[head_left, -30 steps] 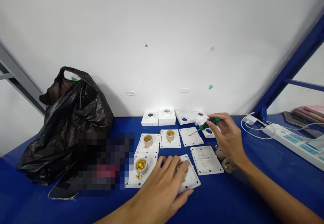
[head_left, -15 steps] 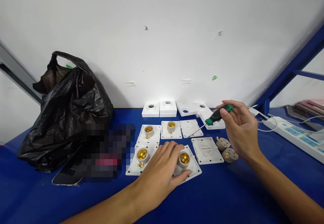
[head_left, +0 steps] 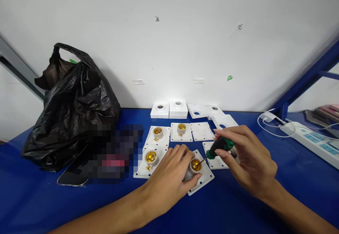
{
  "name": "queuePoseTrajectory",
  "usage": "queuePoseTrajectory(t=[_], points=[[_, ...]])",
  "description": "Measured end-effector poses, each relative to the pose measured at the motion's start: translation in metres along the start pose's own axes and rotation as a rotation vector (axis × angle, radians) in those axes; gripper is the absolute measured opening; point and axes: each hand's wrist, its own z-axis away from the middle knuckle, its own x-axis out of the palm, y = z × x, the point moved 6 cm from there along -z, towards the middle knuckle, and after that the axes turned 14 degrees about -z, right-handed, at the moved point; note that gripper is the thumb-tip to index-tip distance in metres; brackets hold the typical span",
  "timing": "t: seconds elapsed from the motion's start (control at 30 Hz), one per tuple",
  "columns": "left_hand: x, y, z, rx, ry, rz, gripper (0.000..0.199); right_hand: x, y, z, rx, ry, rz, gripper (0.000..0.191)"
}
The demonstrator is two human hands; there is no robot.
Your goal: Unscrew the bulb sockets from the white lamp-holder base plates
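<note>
Gold-lined lamp socket (head_left: 196,165) meets a green-and-black screwdriver (head_left: 220,147).
Half-curled, the left hand (head_left: 172,172) steadies that socket on its white plate (head_left: 205,181) between fingers and thumb; the right hand (head_left: 254,161), fingers closed round the handle, points the tip into its opening. Beyond and leftward lie three more socketed plates (head_left: 165,140), then white covers (head_left: 159,112) near the wall (head_left: 185,50).

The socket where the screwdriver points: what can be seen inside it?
Inside the socket, a gold-coloured metal lining shows, and the screwdriver seems to reach in. Whatever lies under its tip is covered.
</note>
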Motion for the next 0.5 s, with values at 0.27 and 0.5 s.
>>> queuePoseTrajectory(t=[0.27, 0.5], points=[[0.001, 0.001, -0.001, 0.002, -0.005, -0.008, 0.03, 0.014, -0.004, -0.019, 0.03, -0.139, -0.008, 0.052], [0.0, 0.001, 0.0, 0.022, 0.005, 0.02, 0.026, 0.024, -0.004, -0.023, -0.133, -0.024, -0.084, 0.04]])
